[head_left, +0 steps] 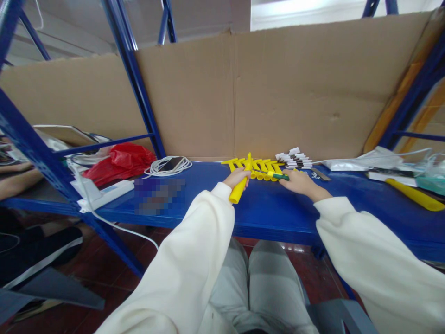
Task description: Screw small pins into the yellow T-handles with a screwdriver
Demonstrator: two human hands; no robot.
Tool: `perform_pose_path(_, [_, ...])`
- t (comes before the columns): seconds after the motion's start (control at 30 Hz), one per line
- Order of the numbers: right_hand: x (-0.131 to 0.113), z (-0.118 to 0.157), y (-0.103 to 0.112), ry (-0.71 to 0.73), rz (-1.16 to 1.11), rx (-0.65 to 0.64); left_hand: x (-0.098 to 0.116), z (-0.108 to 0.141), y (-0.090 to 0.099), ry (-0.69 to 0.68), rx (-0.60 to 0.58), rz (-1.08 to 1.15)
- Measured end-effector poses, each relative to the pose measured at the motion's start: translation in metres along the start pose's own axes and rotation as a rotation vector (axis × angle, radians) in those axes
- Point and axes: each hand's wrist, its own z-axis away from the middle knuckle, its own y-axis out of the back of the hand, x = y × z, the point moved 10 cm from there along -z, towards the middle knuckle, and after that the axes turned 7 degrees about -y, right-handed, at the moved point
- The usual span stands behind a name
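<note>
My left hand (236, 177) is closed around a yellow plastic part with a round handle (237, 194); its narrower end points away from me toward the cardboard. In my right hand (299, 182) is a screwdriver (277, 176) with a green and yellow handle. Its shaft points left, and the tip reaches the yellow part near my left hand; whether it touches a screw is too small to tell. Just behind both hands, several similar yellow parts (267, 165) lie side by side in a row. Right of them sits a fanned stack of white and black pieces (298, 160).
A coiled white cable (163, 168), a phone (173, 163), a red plastic bag (125, 162) and a white power strip (109, 194) lie left. Another yellow handle (417, 195) and clear plastic bags (368, 160) lie right. A cardboard panel (278, 93) closes the back. Someone's arm (15, 181) shows far left.
</note>
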Motion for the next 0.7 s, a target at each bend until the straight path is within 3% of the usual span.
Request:
perform_pose_path(0.27, [0.0053, -0.0037, -0.0006, 0.021, -0.042, 0.08, 0.0, 0.0045, -0.0007, 0.015, -0.002, -0.037])
perform_pose_path(0.53, [0.003, -0.0034, -0.0034, 0.022, -0.046, 0.038, 0.0021, 0.0045, -0.0008, 0.012, 0.002, -0.045])
perform_pose_path(0.7, [0.0055, -0.007, -0.0009, 0.057, -0.091, 0.106, 0.0026, 0.0041, 0.0, 0.01, 0.01, -0.046])
